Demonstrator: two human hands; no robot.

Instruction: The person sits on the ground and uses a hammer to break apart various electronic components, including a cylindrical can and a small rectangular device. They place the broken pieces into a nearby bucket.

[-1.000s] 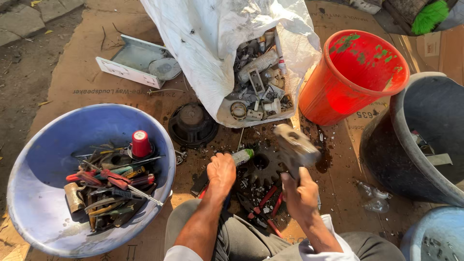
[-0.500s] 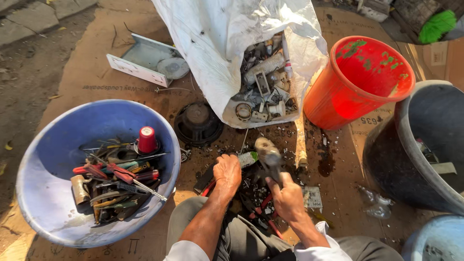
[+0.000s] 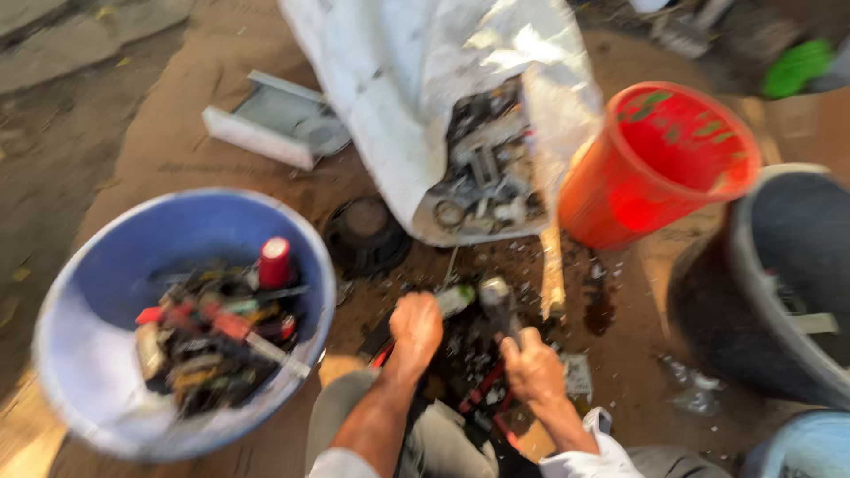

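Dusty brown ground fills the head view, strewn with scrap, and the whole picture is smeared by motion. At eleven o'clock of the hands sits a blue basin (image 3: 106, 354) with a jumble of red-handled tools and metal bits, a red cap standing up among them. At twelve o'clock a white sack (image 3: 398, 97) lies open over a heap of grey metal parts (image 3: 482, 173). A dark round speaker-like part (image 3: 365, 235) lies between basin and sack. At two o'clock stands an orange bucket (image 3: 660, 164); at three o'clock, a dark tub (image 3: 779, 283).

Down at the centre, the left hand (image 3: 414, 326) is closed into a fist, pressing on something dark in the small scrap pile (image 3: 469, 354) between the knees. The right hand (image 3: 531, 365) is wrapped tight around the handle of a hammer (image 3: 496, 296), its head down just above the pile, at one o'clock of the left fist. My read: a striking step, breaking a part loose. The next blow calls for aim well clear of the left knuckles.

What the left fist pins is hidden. Blur swallows the pile's pieces, and the tub is cut off at the right edge.
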